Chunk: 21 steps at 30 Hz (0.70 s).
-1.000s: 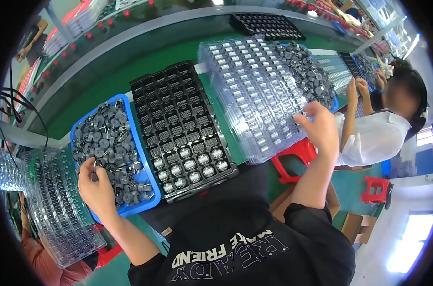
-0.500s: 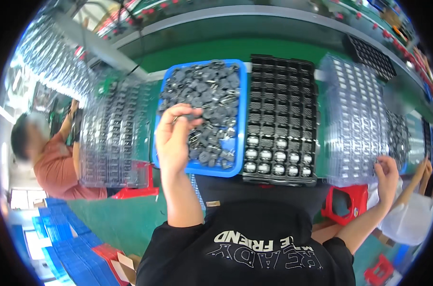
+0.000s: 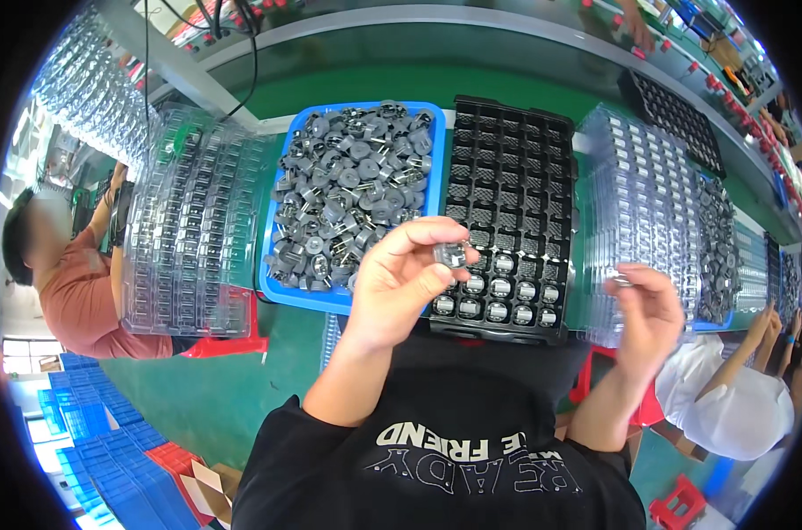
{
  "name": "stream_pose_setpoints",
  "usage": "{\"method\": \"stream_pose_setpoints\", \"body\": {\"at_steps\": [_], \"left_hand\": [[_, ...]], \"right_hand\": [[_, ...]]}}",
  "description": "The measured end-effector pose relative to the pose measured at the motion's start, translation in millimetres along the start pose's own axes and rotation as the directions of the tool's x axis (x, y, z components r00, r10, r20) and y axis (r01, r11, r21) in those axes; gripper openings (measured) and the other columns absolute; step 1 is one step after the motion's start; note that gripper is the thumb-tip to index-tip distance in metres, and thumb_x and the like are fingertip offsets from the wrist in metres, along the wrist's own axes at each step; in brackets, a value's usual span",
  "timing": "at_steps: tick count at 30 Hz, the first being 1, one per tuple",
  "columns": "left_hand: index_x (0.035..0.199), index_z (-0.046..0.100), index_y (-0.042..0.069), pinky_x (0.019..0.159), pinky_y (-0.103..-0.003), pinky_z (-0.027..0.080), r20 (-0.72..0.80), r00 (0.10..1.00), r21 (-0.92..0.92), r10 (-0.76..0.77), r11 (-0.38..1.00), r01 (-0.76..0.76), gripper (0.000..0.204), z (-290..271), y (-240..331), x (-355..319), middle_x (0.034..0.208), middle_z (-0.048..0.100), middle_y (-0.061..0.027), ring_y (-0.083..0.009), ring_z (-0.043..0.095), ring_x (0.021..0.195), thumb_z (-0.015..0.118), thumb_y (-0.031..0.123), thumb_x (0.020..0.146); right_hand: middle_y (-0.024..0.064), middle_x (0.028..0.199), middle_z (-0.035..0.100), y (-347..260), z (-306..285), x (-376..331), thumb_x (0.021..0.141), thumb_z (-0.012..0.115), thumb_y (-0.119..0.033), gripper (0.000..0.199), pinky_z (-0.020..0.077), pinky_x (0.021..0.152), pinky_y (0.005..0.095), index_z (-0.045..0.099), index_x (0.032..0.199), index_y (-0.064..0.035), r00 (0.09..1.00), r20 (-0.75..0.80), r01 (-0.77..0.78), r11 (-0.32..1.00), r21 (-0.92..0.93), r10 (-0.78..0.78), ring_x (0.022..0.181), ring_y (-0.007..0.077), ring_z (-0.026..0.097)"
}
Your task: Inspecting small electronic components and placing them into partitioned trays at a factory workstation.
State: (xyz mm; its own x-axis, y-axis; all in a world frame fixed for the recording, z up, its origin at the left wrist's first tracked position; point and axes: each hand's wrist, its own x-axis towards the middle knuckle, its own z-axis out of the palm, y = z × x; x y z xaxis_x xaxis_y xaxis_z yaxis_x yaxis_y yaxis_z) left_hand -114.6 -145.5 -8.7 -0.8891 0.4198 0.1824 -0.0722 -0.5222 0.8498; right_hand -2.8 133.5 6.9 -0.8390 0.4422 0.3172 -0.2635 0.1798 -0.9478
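My left hand (image 3: 387,291) is closed on a small grey plug insert (image 3: 451,254) with shiny metal on it, raised over the near left part of a black pocketed tray (image 3: 507,190). White-and-silver round pieces (image 3: 498,312) fill several pockets in the tray's near rows. Pinched in the fingertips of my right hand (image 3: 650,314) is a small silvery piece (image 3: 623,281), too small to name. That hand is above the near end of a stack of clear plastic trays (image 3: 635,168). Left of the black tray, a blue tub (image 3: 440,150) holds a heap of grey plug inserts (image 3: 357,181) with metal pins.
Another clear tray stack (image 3: 189,230) stands at the left, beside a seated person in a reddish shirt (image 3: 96,305). Further right are a second heap of grey parts (image 3: 717,238) and a person in white (image 3: 728,397). A black tray (image 3: 675,119) lies behind the clear stack.
My left hand has moved right from over the blue tub to the black tray, carrying a plug insert. My right hand has come left and now holds up a small silvery piece.
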Motion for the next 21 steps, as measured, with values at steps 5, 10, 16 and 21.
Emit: {"method": "stream_pose_setpoints", "body": {"at_steps": [5,10,16,21], "left_hand": [[0.126,0.061,-0.001,0.090,-0.039,0.061,-0.045,0.993,-0.078,-0.109,0.991,0.105,0.027,19,-19,-5,0.135,0.061,-0.0248,-0.0281,0.070,0.108,0.065,0.010,0.102],[0.126,0.062,0.000,0.090,-0.036,0.059,-0.001,1.000,-0.089,-0.025,0.996,0.025,0.024,20,-23,-15,0.134,0.063,-0.0201,-0.0254,0.070,0.107,0.062,0.007,0.103],[0.129,0.056,0.001,0.101,-0.041,0.055,-0.032,0.997,-0.249,0.063,0.966,-0.069,0.038,24,-19,-18,0.130,0.064,-0.0213,-0.0307,0.065,0.120,0.073,0.013,0.097],[0.131,0.053,-0.001,0.105,-0.042,0.053,0.025,0.995,-0.235,0.101,0.968,-0.093,0.044,22,-14,-20,0.129,0.065,-0.0196,-0.0307,0.065,0.123,0.075,0.008,0.094]], "right_hand": [[0.0161,0.107,0.069,-17,73,-12,0.088,0.066,0.016,0.022,0.0605,0.084,0.0300,0.067,0.108,0.0062,0.973,0.223,-0.112,0.974,0.195,0.067,0.095,0.0189,0.071],[0.0115,0.106,0.069,-24,97,-13,0.087,0.075,0.010,0.026,0.0585,0.081,0.0268,0.067,0.111,0.0065,0.969,0.244,-0.096,0.974,0.206,0.044,0.092,0.0153,0.070],[0.0105,0.093,0.073,-22,104,-16,0.080,0.088,-0.006,0.033,0.0563,0.071,0.0284,0.072,0.107,0.0039,0.959,0.185,0.235,0.968,-0.086,-0.216,0.078,0.0164,0.069],[0.0116,0.089,0.071,-20,110,-16,0.076,0.091,-0.024,0.038,0.0557,0.065,0.0298,0.075,0.102,0.0000,0.867,0.219,0.489,0.850,-0.196,-0.448,0.073,0.0225,0.069]]}}
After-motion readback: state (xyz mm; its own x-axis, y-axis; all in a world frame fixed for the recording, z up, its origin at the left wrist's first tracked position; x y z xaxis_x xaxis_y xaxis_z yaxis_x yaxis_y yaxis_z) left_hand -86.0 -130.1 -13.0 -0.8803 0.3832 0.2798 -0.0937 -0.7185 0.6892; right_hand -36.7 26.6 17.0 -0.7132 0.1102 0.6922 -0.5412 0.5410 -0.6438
